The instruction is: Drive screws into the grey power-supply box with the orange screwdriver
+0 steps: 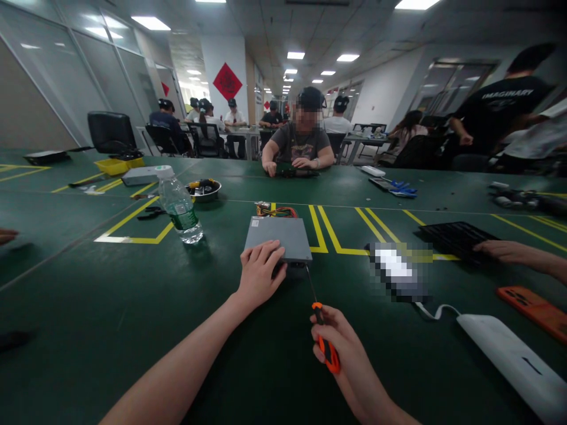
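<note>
A grey metal box (278,237), with coloured wires (277,210) sticking out of its far end, lies on the green table (133,307) in front of me. My left hand (259,274) rests on the box's near corner, its fingers curled over the edge and gripping it. My right hand (339,348) is closed round an orange-and-black screwdriver (322,336). The thin shaft of the screwdriver points up towards the near right edge of the box, and its tip is at or very near that edge.
A plastic water bottle (181,206) stands to the left, with a metal bowl (204,189) behind it. A white power strip (516,360) and an orange phone (534,307) lie to the right. Another person's hand (505,251) touches a black keyboard (456,237). A person (299,144) sits opposite.
</note>
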Demonstrator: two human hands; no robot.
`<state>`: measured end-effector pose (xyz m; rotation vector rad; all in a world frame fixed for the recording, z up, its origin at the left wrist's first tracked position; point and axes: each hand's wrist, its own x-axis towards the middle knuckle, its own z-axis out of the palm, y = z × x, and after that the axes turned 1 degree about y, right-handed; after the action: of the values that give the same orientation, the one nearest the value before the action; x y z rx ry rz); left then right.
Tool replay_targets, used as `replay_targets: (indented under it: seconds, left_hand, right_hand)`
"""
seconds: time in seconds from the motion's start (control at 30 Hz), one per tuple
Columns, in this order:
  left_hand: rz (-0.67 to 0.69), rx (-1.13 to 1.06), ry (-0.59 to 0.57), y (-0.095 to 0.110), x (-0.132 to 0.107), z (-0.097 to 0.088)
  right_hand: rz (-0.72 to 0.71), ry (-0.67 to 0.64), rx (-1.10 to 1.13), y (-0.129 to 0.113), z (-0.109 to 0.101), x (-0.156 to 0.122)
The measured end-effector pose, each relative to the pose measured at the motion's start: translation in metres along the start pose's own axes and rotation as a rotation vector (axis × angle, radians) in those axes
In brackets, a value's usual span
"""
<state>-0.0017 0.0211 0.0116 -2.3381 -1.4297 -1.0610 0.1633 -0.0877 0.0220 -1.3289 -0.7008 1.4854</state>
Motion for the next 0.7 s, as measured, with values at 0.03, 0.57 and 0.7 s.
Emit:
replay_targets:
  seconds: [0.03, 0.57, 0.7]
  left_hand:
    - [-0.002, 0.0, 0.001, 0.0, 0.0, 0.0]
    - [-0.001, 0.024, 0.002, -0.001, 0.0, 0.002]
    - [-0.005, 0.018, 0.001, 0.0, 0.0, 0.0]
  right_hand:
    - [-0.082, -0.001, -0.11, -0.002, -0.004, -0.002]
    - [-1.255, 0.118, -1.396, 0.0, -0.028, 0.004]
    - [-1.28, 0.094, -1.438, 0.0, -0.028, 0.002]
